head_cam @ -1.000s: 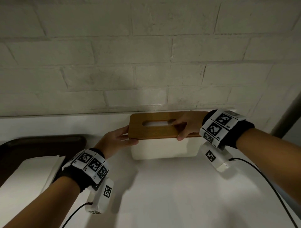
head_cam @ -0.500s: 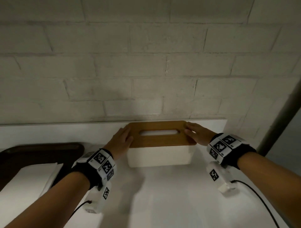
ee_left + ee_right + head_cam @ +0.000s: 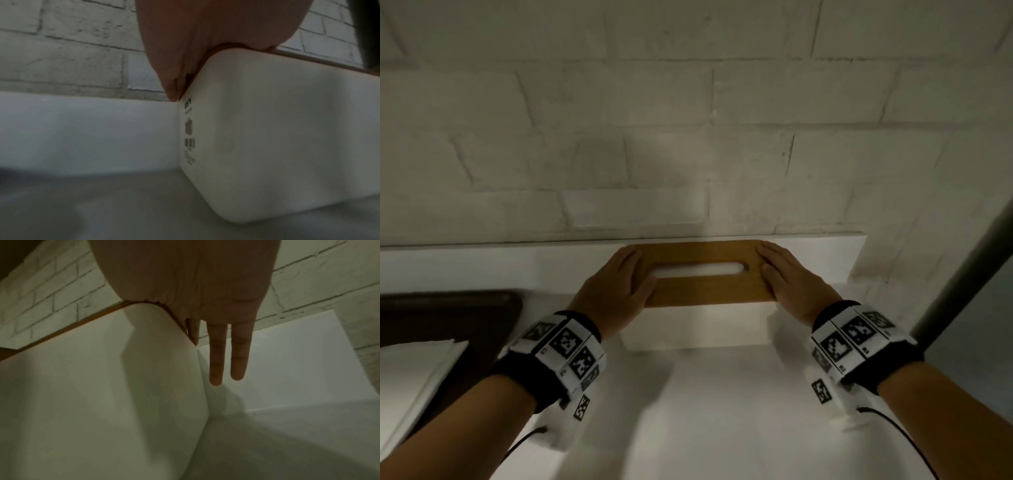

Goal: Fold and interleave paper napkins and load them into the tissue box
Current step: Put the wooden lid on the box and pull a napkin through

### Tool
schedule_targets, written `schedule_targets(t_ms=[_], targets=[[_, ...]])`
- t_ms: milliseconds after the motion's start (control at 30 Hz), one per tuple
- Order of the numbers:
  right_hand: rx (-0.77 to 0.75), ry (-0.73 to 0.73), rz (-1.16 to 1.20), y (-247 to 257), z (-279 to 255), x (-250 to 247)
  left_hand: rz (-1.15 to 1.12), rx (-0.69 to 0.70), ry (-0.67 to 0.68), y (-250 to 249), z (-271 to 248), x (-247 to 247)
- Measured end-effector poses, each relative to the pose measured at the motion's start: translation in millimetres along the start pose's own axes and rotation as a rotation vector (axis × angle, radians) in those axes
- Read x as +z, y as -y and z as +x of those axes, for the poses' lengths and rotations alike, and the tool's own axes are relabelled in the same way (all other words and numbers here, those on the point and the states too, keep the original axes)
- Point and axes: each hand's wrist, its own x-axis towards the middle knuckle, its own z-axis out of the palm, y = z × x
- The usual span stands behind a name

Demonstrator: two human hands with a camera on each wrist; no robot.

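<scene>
Head: box [image 3: 698, 329] stands on the desk [image 3: 722, 411] against the wall; left hand [image 3: 616, 291] and right hand [image 3: 791, 284] lie flat, fingers straight, on the ends of its lid [image 3: 702, 291]; napkins [image 3: 410, 370] on a tray [image 3: 448, 308] at left.
Left wrist: palm [image 3: 185, 40] presses the lid's corner.
Right wrist: two fingers [image 3: 216, 353] hang straight past the box's end.

I see the tissue box [image 3: 697, 329] against the wall [image 3: 688, 137], my left hand [image 3: 616, 291] and right hand [image 3: 794, 284] flat on its lid [image 3: 705, 291] ends, a tray [image 3: 448, 308] left.
</scene>
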Motion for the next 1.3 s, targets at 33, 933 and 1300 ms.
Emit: schedule_targets(t_ms=[33, 933, 1300], targets=[[-0.002, -0.007, 0.007, -1.2, 0.5, 1.0, -0.052, -0.017, 0.012, 0.0, -0.7, 1.3], [0.031, 0.096, -0.493, 24.8, -7.0, -6.2, 0.741, 0.411, 0.346, -90.4, 40.6, -86.6], [-0.025, 0.114, -0.380, 18.6, -5.6, -2.3, 1.109, 0.930, 0.435, -108.3, 61.7, -36.1]])
